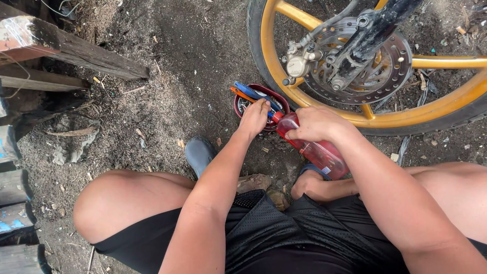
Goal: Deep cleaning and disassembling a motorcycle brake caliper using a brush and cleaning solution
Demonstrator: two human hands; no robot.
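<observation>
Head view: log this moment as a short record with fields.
left hand: left hand reaches into the bowl
right hand: right hand grips a red bottle, tilted, neck towards the bowl
bowl: dark red bowl on the dirt, holding a blue-handled tool
wheel: yellow wheel with brake disc, just behind the bowl
ground: dirt ground; planks on the left

Soft, even daylight falls on my work from above, bright without harsh shadows. A pale sheen shows on my bare left knee [109, 195] and the yellow spoked wheel rim [436, 104]. Focus is sharp centrally; edges bend slightly from the wide lens.
</observation>
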